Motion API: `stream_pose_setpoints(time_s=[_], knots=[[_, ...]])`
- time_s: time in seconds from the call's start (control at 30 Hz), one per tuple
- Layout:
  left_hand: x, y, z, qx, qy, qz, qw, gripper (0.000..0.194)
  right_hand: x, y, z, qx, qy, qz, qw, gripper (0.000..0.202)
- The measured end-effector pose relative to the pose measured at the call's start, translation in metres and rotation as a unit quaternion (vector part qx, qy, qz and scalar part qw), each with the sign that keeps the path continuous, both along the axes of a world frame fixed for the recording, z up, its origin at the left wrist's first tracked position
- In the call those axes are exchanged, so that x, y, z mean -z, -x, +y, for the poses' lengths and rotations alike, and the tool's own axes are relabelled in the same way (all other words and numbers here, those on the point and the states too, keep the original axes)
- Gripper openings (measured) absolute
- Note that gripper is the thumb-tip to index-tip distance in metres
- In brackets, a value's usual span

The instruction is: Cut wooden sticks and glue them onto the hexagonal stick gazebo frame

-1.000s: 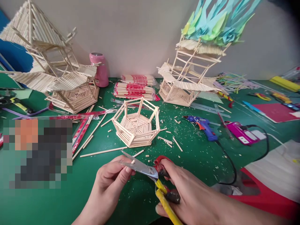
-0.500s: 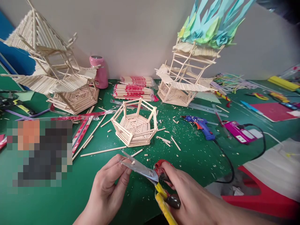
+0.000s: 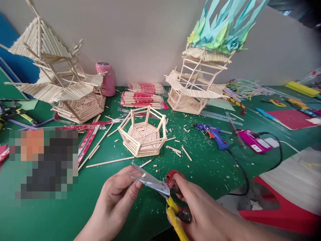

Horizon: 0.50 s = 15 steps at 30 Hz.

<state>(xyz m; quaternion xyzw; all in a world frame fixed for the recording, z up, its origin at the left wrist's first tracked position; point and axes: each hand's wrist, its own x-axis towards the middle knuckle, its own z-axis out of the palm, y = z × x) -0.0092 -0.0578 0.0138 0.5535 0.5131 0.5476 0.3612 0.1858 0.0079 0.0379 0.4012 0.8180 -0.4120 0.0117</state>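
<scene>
My right hand (image 3: 187, 197) is gripping the scissors (image 3: 162, 185), its fingers curled round the handles. My left hand (image 3: 117, 197) is pinching a little stick (image 3: 143, 175), finger and thumb nearly closed. The stick is sitting between the blades, in front of the wooden frame (image 3: 142, 132) on the green table (image 3: 80, 204).

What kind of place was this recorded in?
Probably a craft workspace: a blue glue gun, bundled wooden sticks and a stick-built model pavilion share the green table.
</scene>
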Motion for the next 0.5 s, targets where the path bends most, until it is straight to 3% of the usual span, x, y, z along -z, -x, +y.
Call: stream_pose_setpoints(time_s=[0.2, 0.5], knots=[[0.0025, 0.0077, -0.0013, 0.069, 0.104, -0.167, 0.978, 0.013, -0.0021, -0.0062, 0.003, -0.015, -0.047, -0.001, 0.999, 0.036], [0.0061, 0.0082, 0.0012, 0.109, 0.163, -0.234, 0.952, 0.017, -0.0035, -0.0097, 0.0062, -0.052, -0.051, -0.013, 0.997, 0.027]])
